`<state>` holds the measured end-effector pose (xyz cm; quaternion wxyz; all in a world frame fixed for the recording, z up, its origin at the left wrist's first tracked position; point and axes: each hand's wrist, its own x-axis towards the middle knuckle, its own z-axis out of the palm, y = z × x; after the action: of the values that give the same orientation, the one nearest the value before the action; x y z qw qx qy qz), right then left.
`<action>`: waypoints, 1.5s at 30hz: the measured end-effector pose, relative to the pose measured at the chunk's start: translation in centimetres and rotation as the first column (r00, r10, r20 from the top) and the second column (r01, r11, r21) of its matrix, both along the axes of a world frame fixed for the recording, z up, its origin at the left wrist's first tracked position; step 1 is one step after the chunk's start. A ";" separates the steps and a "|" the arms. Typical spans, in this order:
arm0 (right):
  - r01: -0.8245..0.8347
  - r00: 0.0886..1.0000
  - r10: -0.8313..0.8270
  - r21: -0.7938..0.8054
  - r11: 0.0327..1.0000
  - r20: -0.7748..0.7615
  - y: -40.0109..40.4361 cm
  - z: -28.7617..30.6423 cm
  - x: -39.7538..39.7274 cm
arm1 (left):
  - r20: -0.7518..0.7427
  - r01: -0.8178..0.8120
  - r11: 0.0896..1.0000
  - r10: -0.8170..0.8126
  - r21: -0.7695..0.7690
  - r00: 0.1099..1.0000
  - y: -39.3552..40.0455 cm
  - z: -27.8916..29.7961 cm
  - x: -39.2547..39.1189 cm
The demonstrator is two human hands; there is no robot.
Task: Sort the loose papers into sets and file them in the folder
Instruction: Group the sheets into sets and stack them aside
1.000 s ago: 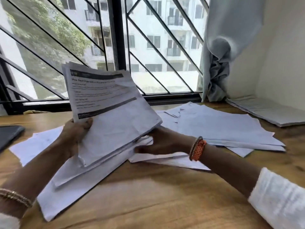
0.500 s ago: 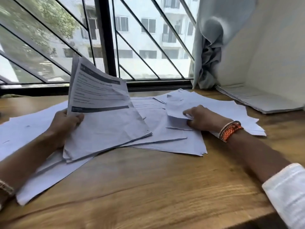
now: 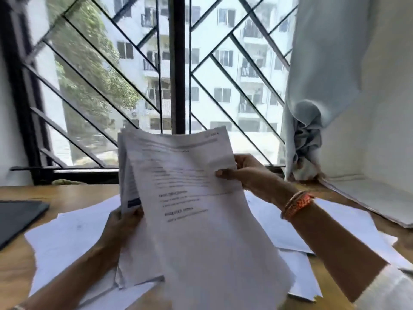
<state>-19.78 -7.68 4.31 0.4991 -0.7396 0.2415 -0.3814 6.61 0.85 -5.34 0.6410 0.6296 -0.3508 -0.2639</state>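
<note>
- The left hand (image 3: 125, 222) was closed around the lower edge of a held stack (image 3: 134, 260) of papers, raised off the table (image 3: 15, 271) and tilted toward the camera.
- The right hand (image 3: 243, 173) pinched the upper right edge of a front sheet (image 3: 190, 198), thumb on its printed face and the other fingers behind it; the sheet lay over the stack, its lower part blurred.
- From the head view I could not tell whether that sheet was being added to the stack or peeled away from it; either way it looked like the reading-and-matching part of sorting.
- Judged as done: a few pages gathered into one set in the left hand. How many, and whether they belonged together, could not be read.
- Plainly left to do: loose papers (image 3: 73, 233) were spread flat on the table under and on both sides of the hands, overlapping with no order, so most of the sorting seemed to remain.
- Beyond the right hand, against the wall by the curtain (image 3: 312, 86), lay a flat side pile (image 3: 368, 204); whether it was a finished set or the folder could not be told.
- Left of the left hand, at the table's edge, sat a dark flat object (image 3: 17, 218), possibly the folder, though this was uncertain.
- No sheet was seen inside any folder, so filing appeared not yet begun; the task looked early.
</note>
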 end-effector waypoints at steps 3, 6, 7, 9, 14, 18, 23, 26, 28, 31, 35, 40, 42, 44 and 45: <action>0.196 0.979 -0.196 0.001 0.981 -0.049 -2.5 -3.7 1.6 | -0.043 0.072 0.996 -0.075 -0.057 0.996 0.3 -0.9 -0.3; 0.236 0.971 -0.233 0.075 0.969 -0.046 -3.6 -5.6 2.0 | -0.069 0.088 0.993 -0.093 -0.082 0.993 0.4 -0.6 -0.4; 0.230 0.973 -0.227 0.106 0.967 -0.035 -3.8 -5.9 1.8 | -0.056 0.099 0.991 -0.104 -0.089 0.993 0.3 -0.7 -0.4; 0.216 0.976 -0.217 0.150 0.965 -0.010 -4.2 -6.0 1.6 | -0.049 0.108 0.989 -0.113 -0.101 0.992 0.4 -0.9 -0.6; 0.171 0.985 -0.175 0.219 0.961 0.001 -4.4 -6.3 1.1 | -0.049 0.128 0.989 -0.132 -0.076 0.990 0.4 -0.9 -0.6; 0.172 0.985 -0.174 0.185 0.968 -0.008 -4.3 -6.3 0.9 | -0.037 0.136 0.988 -0.139 -0.078 0.990 0.5 -0.9 -0.4; 0.471 0.878 -0.469 0.000 0.882 0.096 -5.8 -3.8 -1.7 | -0.096 0.116 0.986 -0.128 -0.122 0.987 0.3 -0.6 0.0; 0.568 0.807 -0.564 0.029 0.822 0.174 -7.5 -2.6 -5.7 | -0.133 0.144 0.980 -0.161 -0.135 0.978 0.3 0.0 0.3; 0.605 0.770 -0.608 0.080 0.792 0.194 -8.6 -2.6 -8.3 | -0.156 0.202 0.966 -0.227 -0.160 0.961 0.4 0.7 0.2; 0.633 0.728 -0.647 0.142 0.761 0.228 -9.5 -2.9 -10.2 | -0.184 0.300 0.928 -0.342 -0.222 0.921 0.9 1.5 -0.1; 0.602 0.738 -0.620 0.154 0.783 0.268 -8.8 -2.8 -9.6 | -0.212 0.414 0.883 -0.458 -0.221 0.863 1.3 1.7 -0.8; 0.443 0.829 -0.484 0.199 0.874 0.280 -6.5 -2.2 -6.1 | -0.127 0.415 0.901 -0.429 -0.122 0.894 0.7 1.5 -2.5; 0.334 0.873 -0.379 0.191 0.923 0.306 -5.5 -2.0 -4.6 | -0.112 0.395 0.912 -0.406 -0.110 0.907 0.6 1.5 -3.5; 0.256 0.905 -0.301 0.180 0.950 0.299 -4.3 -1.8 -3.1 | -0.132 0.375 0.918 -0.391 -0.128 0.911 0.5 1.6 -4.3; 0.241 0.915 -0.283 0.172 0.955 0.286 -3.8 -1.8 -2.4 | -0.144 0.360 0.922 -0.380 -0.143 0.914 0.5 1.7 -4.5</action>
<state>-22.15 -11.46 2.51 0.5230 -0.5971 0.2829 -0.5384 2.10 1.38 -3.64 0.6416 0.4896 -0.4226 -0.4124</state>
